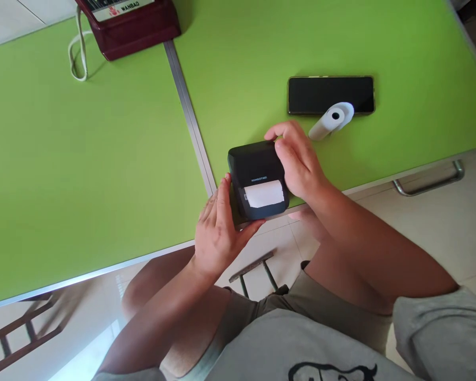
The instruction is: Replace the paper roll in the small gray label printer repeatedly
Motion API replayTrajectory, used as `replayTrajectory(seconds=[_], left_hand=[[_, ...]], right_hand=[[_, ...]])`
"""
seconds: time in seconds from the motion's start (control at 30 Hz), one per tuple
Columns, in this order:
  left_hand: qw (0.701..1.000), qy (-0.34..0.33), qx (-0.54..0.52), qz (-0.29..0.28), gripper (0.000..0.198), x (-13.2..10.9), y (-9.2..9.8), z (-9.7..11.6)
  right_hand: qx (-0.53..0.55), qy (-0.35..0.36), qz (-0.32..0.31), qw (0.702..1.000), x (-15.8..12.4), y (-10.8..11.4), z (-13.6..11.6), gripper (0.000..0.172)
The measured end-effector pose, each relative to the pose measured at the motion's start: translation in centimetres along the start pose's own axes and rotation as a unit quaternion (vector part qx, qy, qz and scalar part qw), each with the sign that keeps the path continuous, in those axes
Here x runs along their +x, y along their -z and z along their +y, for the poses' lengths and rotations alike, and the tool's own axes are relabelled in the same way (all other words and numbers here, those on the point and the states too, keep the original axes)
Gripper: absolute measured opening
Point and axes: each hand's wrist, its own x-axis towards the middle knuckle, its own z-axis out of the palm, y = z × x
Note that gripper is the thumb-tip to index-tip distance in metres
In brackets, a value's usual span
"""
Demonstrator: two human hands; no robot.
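A small black portable printer sits at the front edge of the green table, between my hands. A short strip of white paper sticks out of its slot. My left hand grips its left side and lower edge, the thumb along the bottom. My right hand is closed on the upper right corner and right side, with bent fingers. Right of it, a roll of white paper with a loose end leans against a black phone lying on the table.
On the green table, a dark red appliance with a white cord stands at the back left. A metal strip runs across the tabletop. Below the right edge is a metal handle. A stool stands on the floor.
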Motion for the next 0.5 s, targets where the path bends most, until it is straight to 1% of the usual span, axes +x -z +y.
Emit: replayTrajectory(seconds=[0.13, 0.3, 0.4, 0.5], left_hand=[[1.0, -0.002, 0.003, 0.0, 0.106, 0.2, -0.3, -0.2], [1.0, 0.005, -0.005, 0.01, 0.108, 0.3, -0.8, 0.1], [0.999, 0.038, -0.016, 0.01, 0.108, 0.4, -1.2, 1.0], [0.995, 0.088, -0.039, 0.007, 0.108, 0.5, -1.6, 1.6]], right_hand=[[-0.009, -0.025, -0.009, 1.0, 0.1, -0.1, -0.2, 0.056], [0.006, -0.061, -0.028, 0.998, 0.3, 0.0, -0.5, 0.058], [-0.016, -0.07, -0.034, 0.997, 0.2, -0.1, -0.3, 0.063], [-0.03, -0.068, -0.019, 0.997, -0.1, -0.5, 0.3, 0.068]])
